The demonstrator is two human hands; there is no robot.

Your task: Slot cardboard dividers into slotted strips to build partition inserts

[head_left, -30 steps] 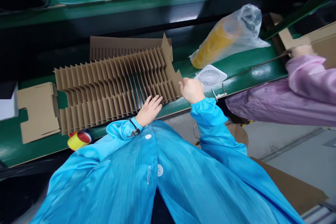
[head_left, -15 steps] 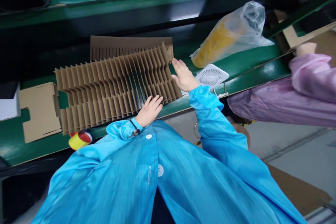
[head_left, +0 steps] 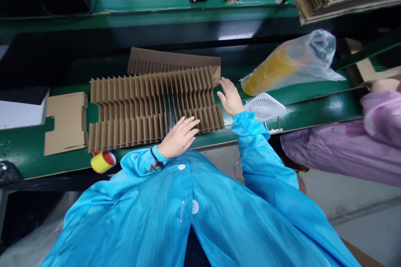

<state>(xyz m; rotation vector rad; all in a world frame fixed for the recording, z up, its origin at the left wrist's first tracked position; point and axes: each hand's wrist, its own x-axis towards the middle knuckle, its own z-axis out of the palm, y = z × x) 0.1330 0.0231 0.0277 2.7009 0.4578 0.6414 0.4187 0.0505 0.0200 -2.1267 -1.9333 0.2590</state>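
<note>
A brown cardboard divider grid [head_left: 131,108] stands on the green bench with its many upright slats spread along its length. At its near edge lies my left hand [head_left: 179,137], fingers stretched out and holding nothing; whether the fingertips touch the slats I cannot tell. My right hand [head_left: 231,96] is open beside the grid's right end, thumb apart from the fingers. Behind the grid rests a slotted cardboard sheet [head_left: 175,60], partly covered by it. Between several slats right of the middle, dark thin strips show.
Left of the grid lie flat cardboard pieces [head_left: 65,123] and a yellow tape roll [head_left: 102,162] at the bench edge. To the right are a white fan [head_left: 263,107] and a yellow roll in a clear bag [head_left: 282,66]. A co-worker's pink sleeve [head_left: 380,110] shows at far right.
The camera view has shifted, so the bench appears lower and further right. My right hand has drawn slightly away from the grid's right end. The grid lies straighter along the bench.
</note>
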